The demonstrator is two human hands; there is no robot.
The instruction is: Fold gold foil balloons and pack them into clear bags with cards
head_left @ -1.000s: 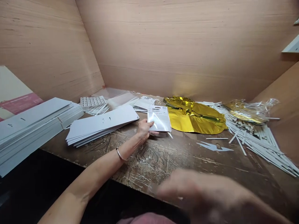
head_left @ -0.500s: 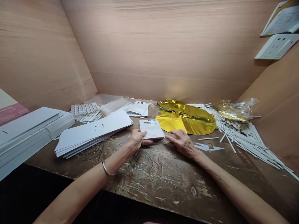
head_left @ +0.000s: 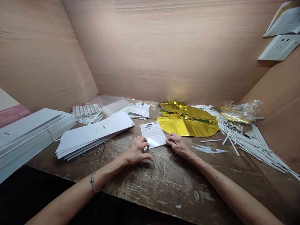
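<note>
A white printed packet (head_left: 152, 134) with a hang hole and a glossy lower part lies on the worn brown table in front of me. At its lower left edge is my left hand (head_left: 138, 149), thumb stretched away from the fingers and the fingertips close to or touching the edge. My right hand (head_left: 177, 143) pinches the packet's lower right corner, fingers pressed together. Gold foil balloons (head_left: 187, 120) lie flat just behind the right hand. A pile of similar packets (head_left: 140, 109) rests farther back.
To the left are a stack of white cards (head_left: 96, 132) and a bigger banded stack (head_left: 28, 134). Sticker sheets (head_left: 86, 112) and clear plastic bags (head_left: 112, 104) lie behind. White sticks (head_left: 255, 145) and a clear bag with gold foil (head_left: 239, 114) are at right, near a white cutout (head_left: 208, 149).
My left hand has let go of the packet and moved down and left, its fingers spreading. My right hand has closed on the packet's right corner. The packet now lies slightly nearer me.
</note>
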